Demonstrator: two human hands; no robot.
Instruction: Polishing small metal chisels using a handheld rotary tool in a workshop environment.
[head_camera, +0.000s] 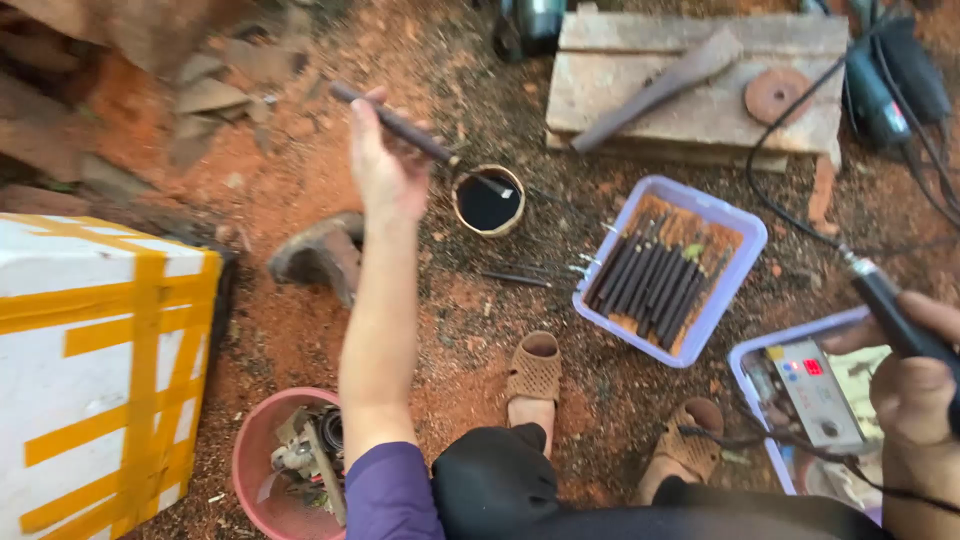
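Over red dirt, head view: left hand (385, 165) clenched round a dark tool handle (392, 122), metal tip dipped in the small cup of dark liquid (488, 200), centre far. Right hand (915, 385) grips a corded rotary tool (893, 315) at right. Risks, I'd judge: tip tilts the cup, it spills; cord snags lavender tray (665, 270) of dark sticks. White box, yellow tape bands (100, 370), near left.
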